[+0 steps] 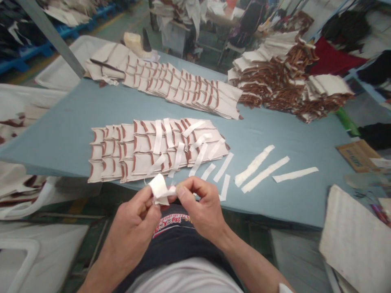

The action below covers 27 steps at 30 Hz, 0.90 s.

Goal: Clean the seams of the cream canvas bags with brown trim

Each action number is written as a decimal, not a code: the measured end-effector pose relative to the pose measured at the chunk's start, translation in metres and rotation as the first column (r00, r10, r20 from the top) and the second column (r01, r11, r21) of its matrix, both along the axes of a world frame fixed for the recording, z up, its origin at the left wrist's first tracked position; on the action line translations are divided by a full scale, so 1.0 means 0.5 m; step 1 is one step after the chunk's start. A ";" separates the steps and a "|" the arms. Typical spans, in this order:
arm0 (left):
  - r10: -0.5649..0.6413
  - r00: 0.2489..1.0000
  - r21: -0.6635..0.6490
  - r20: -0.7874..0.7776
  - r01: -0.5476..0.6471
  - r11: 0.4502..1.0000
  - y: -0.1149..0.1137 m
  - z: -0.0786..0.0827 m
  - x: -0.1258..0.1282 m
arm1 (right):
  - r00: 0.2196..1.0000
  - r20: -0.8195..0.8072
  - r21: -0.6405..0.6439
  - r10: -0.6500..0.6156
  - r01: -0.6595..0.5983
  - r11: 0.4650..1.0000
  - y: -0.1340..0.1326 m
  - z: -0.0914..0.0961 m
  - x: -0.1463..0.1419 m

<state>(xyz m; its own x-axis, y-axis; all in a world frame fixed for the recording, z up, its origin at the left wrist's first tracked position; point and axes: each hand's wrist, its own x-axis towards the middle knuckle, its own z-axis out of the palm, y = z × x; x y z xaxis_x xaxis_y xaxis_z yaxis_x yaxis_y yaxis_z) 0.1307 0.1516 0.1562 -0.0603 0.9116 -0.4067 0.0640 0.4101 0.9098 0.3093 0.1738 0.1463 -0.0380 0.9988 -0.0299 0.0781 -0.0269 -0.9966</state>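
Observation:
Both hands meet just in front of the table's near edge. My left hand and my right hand pinch a curled white strip between thumbs and fingers. Just beyond them on the blue table lie overlapping cream fabric pieces with brown edges, with several white strips laid across their right part. More loose white strips lie on the table to the right.
A longer row of cream-and-brown pieces runs across the far side. Tall stacks of the same pieces stand at the back right. Papers and a cardboard piece are at the right. White bins stand at the left.

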 end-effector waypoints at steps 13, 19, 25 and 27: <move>-0.279 0.960 0.044 0.030 0.277 0.960 0.001 -0.018 0.012 | 0.995 -0.074 0.011 -0.061 0.062 0.998 0.040 0.034 0.017; -0.430 0.870 0.034 0.239 0.436 0.900 0.008 -0.036 -0.005 | 0.997 -0.065 -0.035 -0.052 0.050 0.998 0.035 0.029 0.012; -0.426 0.836 -0.043 0.347 0.468 0.883 0.028 -0.041 -0.013 | 0.999 -0.015 0.001 0.032 -0.032 0.999 0.028 0.027 0.016; -0.441 0.886 -0.029 0.141 0.449 0.893 0.034 -0.033 -0.006 | 0.998 -0.019 -0.016 0.062 -0.062 0.998 0.026 0.025 0.015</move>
